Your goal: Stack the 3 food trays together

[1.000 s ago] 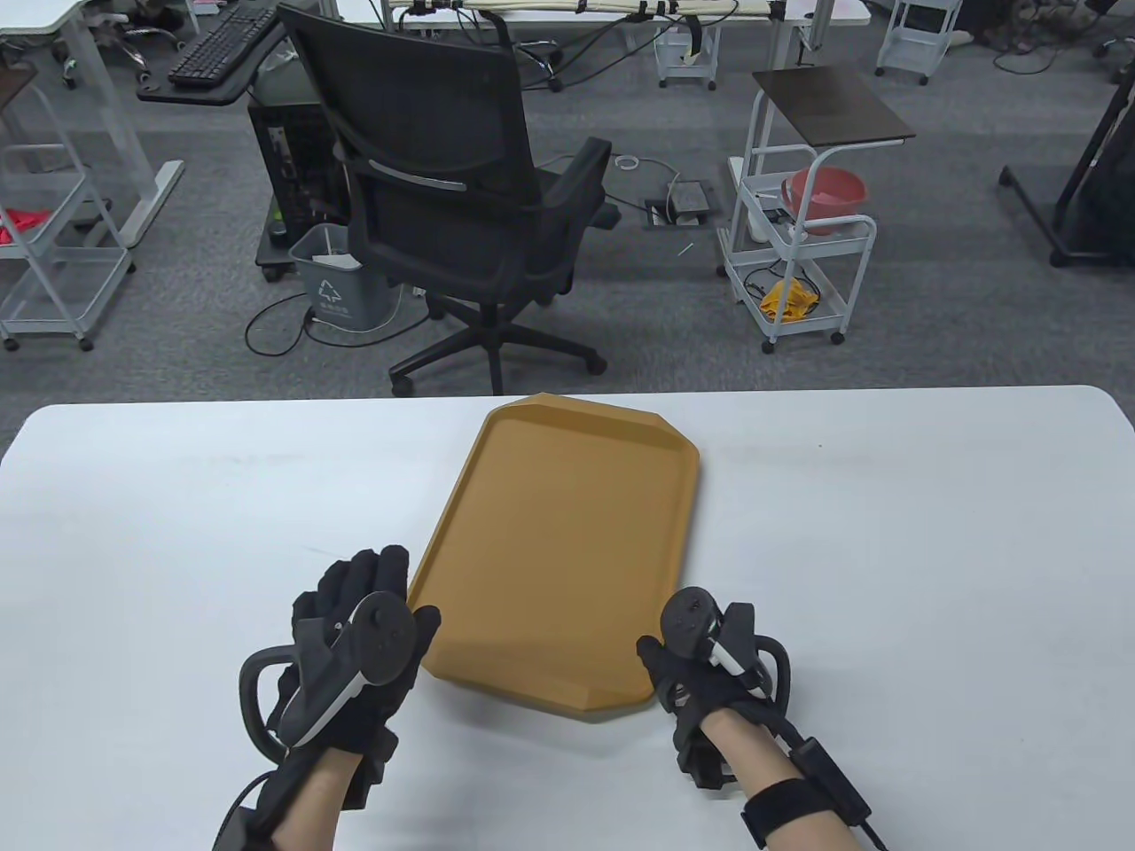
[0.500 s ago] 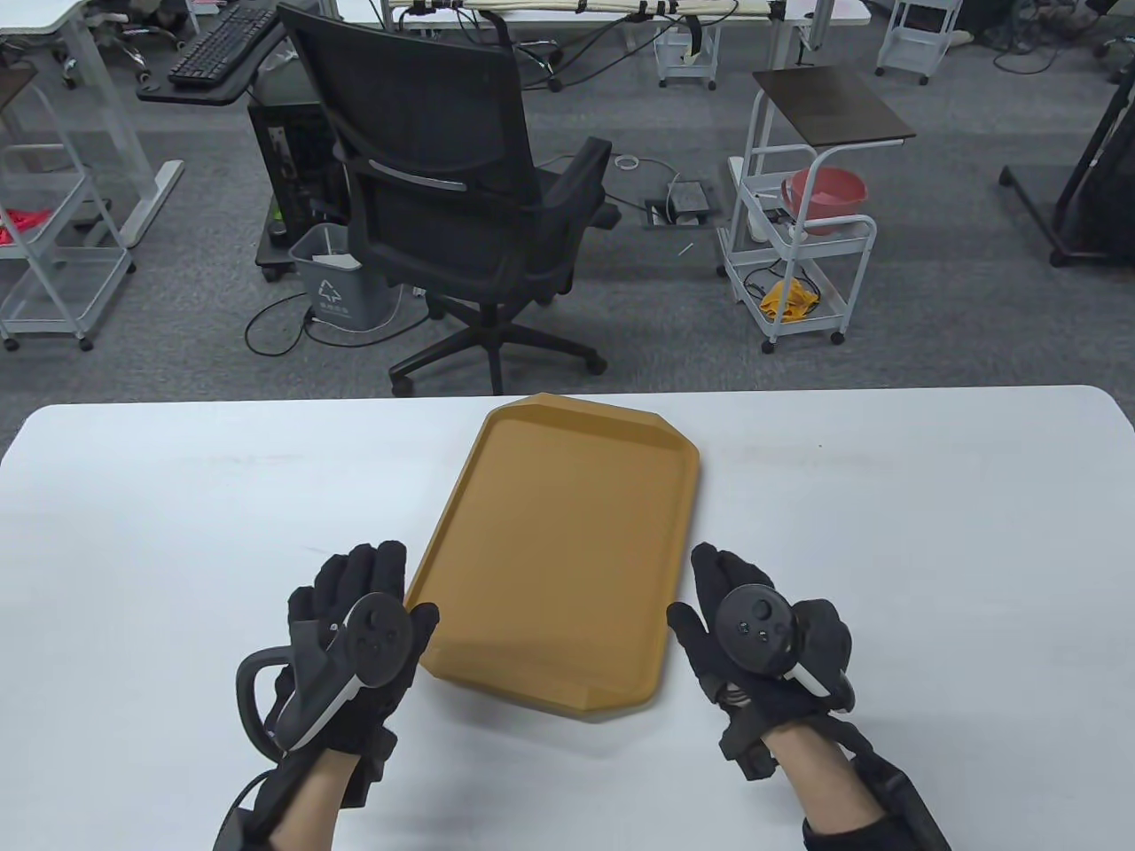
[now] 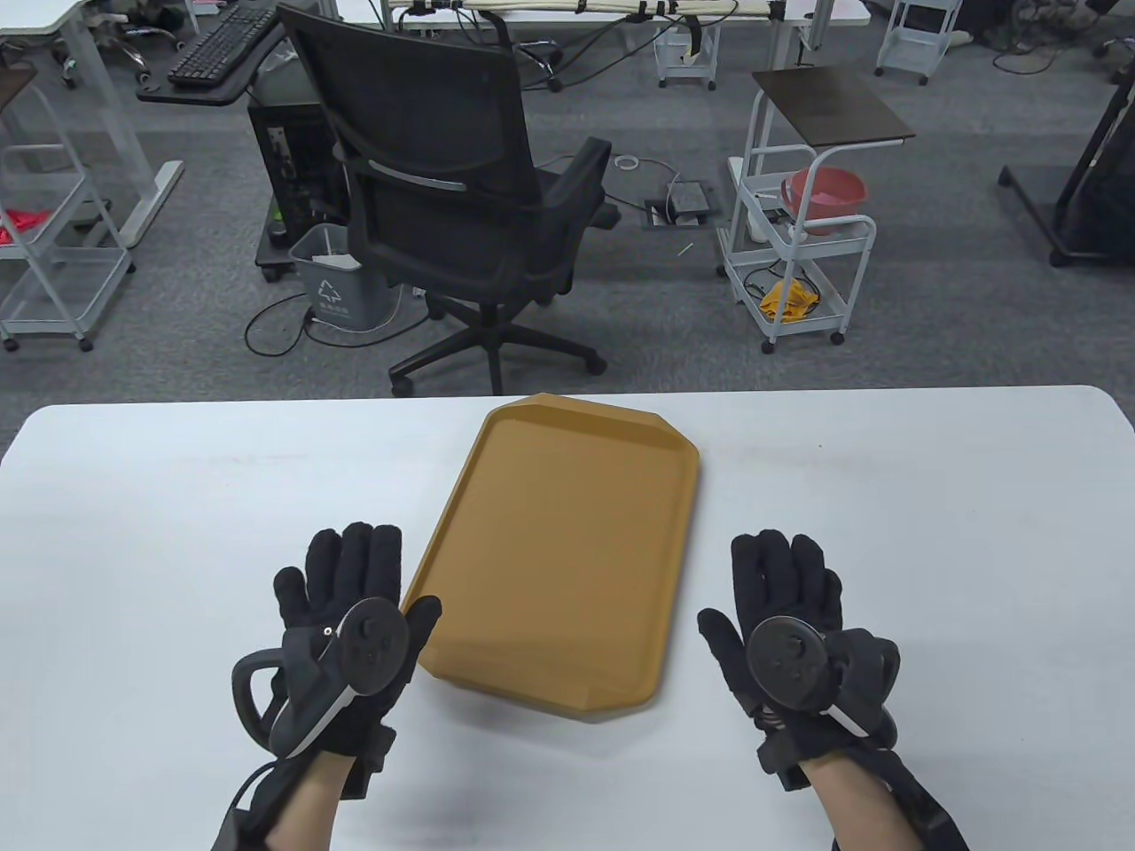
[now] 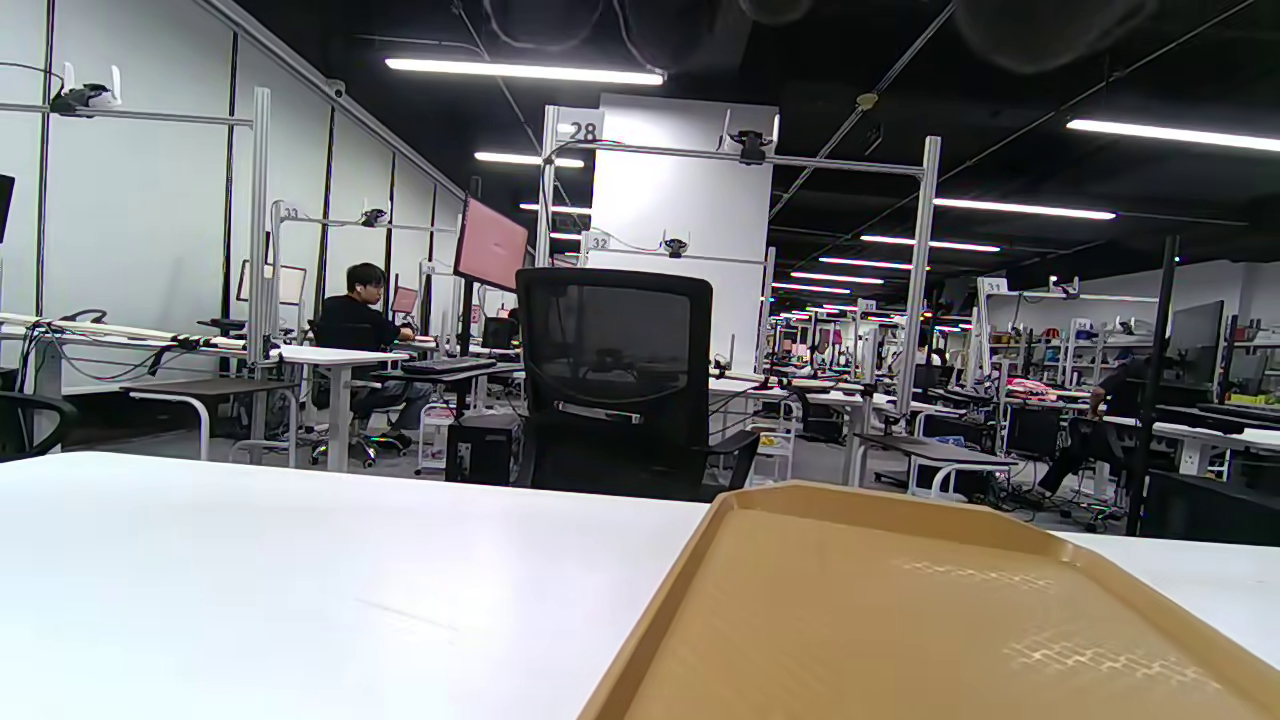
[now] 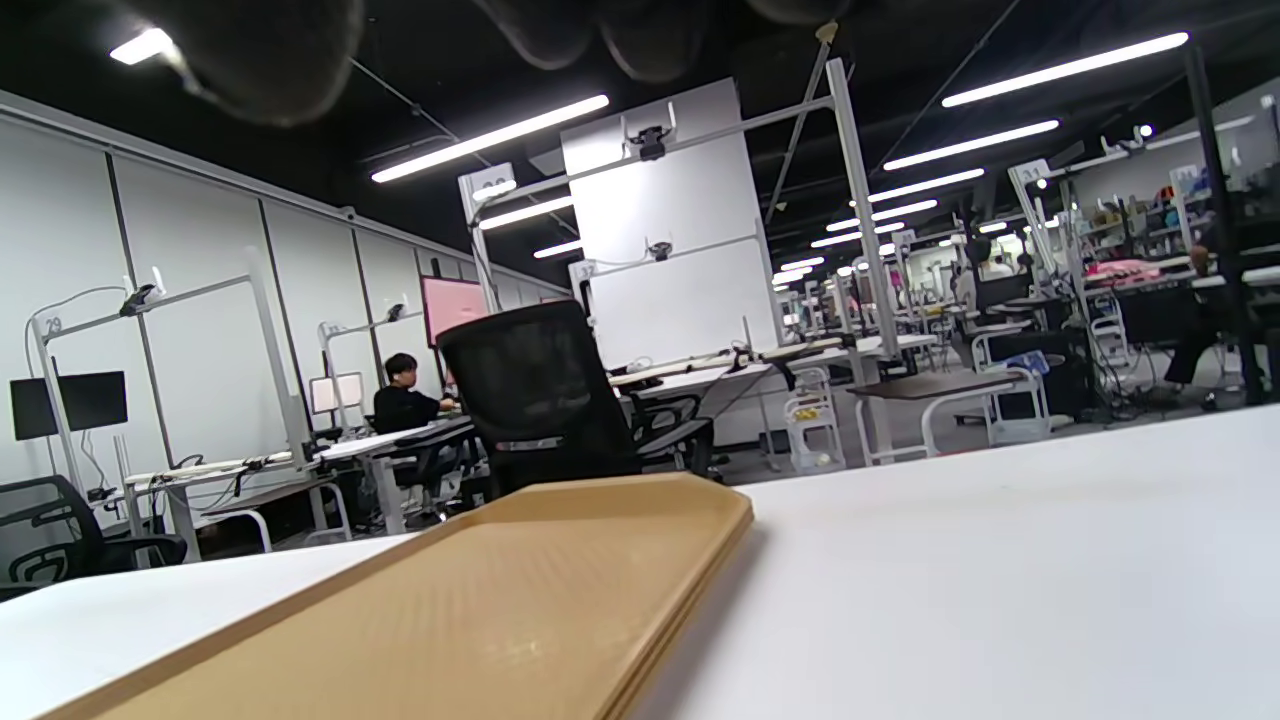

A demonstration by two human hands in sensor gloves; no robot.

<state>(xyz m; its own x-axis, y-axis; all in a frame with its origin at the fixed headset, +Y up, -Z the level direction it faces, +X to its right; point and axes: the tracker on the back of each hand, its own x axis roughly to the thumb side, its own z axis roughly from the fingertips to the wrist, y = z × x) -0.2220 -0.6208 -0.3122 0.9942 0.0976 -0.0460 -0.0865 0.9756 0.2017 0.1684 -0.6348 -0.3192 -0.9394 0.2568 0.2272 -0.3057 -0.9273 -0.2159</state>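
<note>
A tan food tray (image 3: 567, 550) lies on the white table (image 3: 931, 496), long side running away from me. In the right wrist view (image 5: 560, 590) its edge shows thin layers, like trays nested together. It fills the lower right of the left wrist view (image 4: 900, 620). My left hand (image 3: 355, 603) lies flat and open on the table just left of the tray's near corner, thumb at its edge. My right hand (image 3: 780, 603) lies flat and open on the table to the right of the tray, apart from it. Neither hand holds anything.
A black office chair (image 3: 443, 177) stands beyond the table's far edge. A white cart (image 3: 798, 248) with a red basin stands on the floor behind at the right. The table's front edge is below my wrists.
My right hand let go of the tray's near right corner, moved right and opened flat on the table. My left hand spread its fingers flat beside the tray. The tray stayed put.
</note>
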